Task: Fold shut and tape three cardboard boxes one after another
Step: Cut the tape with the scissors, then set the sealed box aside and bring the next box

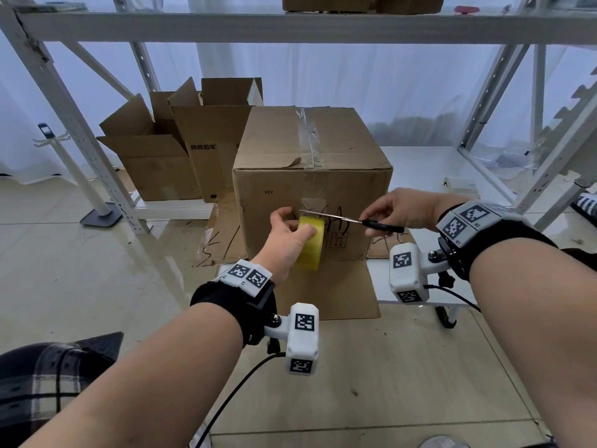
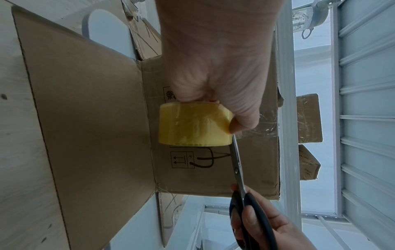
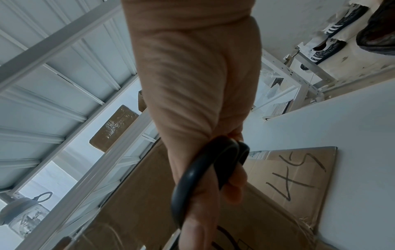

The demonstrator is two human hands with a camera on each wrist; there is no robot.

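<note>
A white metal shelving rack (image 1: 290, 27) frames the scene, its low white shelf (image 1: 416, 166) carrying the boxes. The closed cardboard box (image 1: 310, 176) stands in the middle of that shelf on a flattened sheet of cardboard (image 1: 326, 286), with clear tape running across its top seam and down onto the front face. Behind it to the left stand 2 open cardboard boxes (image 1: 168, 147), flaps up, close together and just beside the closed one.

The left hand (image 1: 287, 240) has its grip clamped on a yellow roll of packing tape (image 1: 310, 242), thumb on one side and fingers through the core, held against the front face of the closed box. The right hand (image 1: 403, 210) has its grip wrapped around the black handles of a pair of scissors (image 1: 349, 219). The blades lie nearly together, pointing left, their tips at the top edge of the roll where the tape strip meets the box.
</note>
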